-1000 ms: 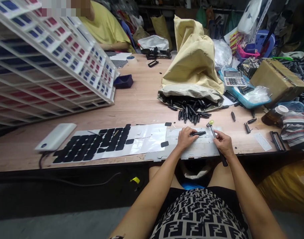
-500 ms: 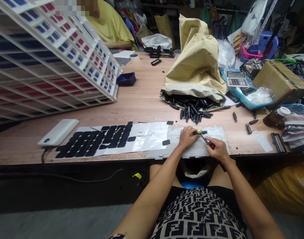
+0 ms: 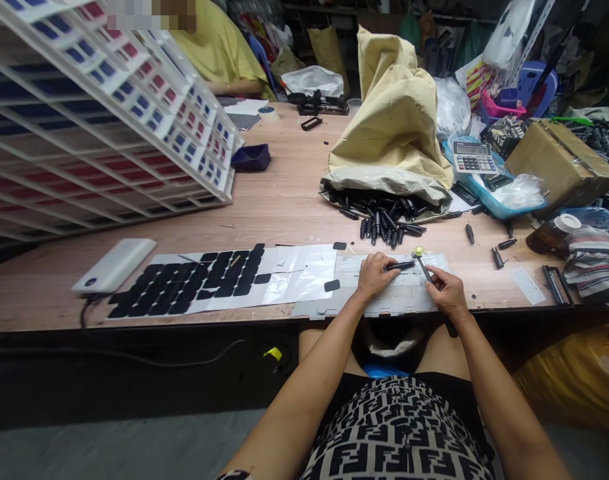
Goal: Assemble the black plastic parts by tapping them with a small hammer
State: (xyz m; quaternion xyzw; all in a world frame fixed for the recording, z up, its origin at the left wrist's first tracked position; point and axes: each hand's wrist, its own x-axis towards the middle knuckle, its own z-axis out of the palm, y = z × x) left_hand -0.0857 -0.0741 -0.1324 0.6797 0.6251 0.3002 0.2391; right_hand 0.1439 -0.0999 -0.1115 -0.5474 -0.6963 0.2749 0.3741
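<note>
Person's shirt [image 3: 399, 433] showing black capital letter F repeating all over, some flipped. Calculator [image 3: 473, 158] bearing markings too small and blurred for reading.

Wood-grain workbench [image 3: 284, 183] bears white lattice crate [image 3: 109, 105], upper left; beige sack [image 3: 392, 127], black tapered parts [image 3: 379, 228], center; black-patched white sheet [image 3: 272, 288], lower left; grey mat [image 3: 404, 302], lower center.

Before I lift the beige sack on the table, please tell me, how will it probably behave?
The sack looks floppy, since its upper part bends in creased folds. Lifting would likely spill black parts, as some lie across its open mouth.
</note>
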